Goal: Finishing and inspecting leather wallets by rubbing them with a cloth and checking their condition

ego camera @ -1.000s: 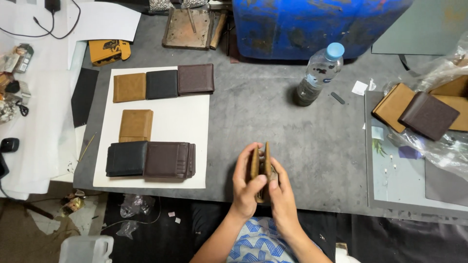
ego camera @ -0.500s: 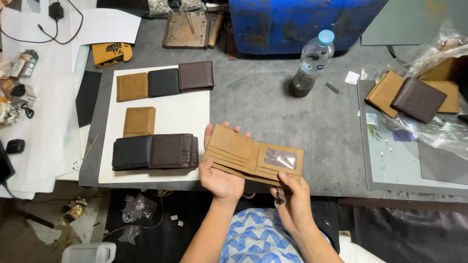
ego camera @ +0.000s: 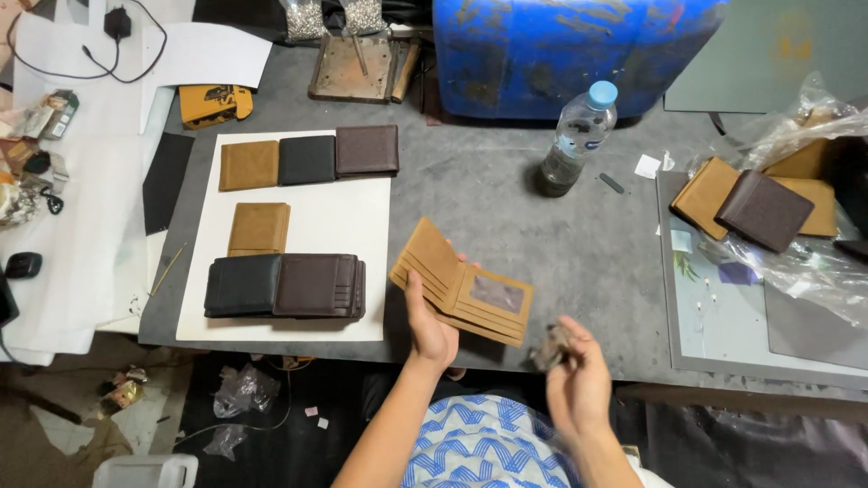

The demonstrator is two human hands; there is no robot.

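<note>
Head view, left to right: closed wallets [ego camera: 285, 285] lie on a white sheet [ego camera: 362, 217]; left hand [ego camera: 432, 327] grips an open tan wallet [ego camera: 461, 291] above the grey tabletop [ego camera: 506, 208]; right hand [ego camera: 577, 380], blurred, pinches a small dark scrap [ego camera: 551, 347]; water bottle [ego camera: 571, 143] stands beyond.

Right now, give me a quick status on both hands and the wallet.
Left hand holds open tan wallet above table edge. Right hand off it, pinching small blurred dark bit. Nothing between them.
</note>
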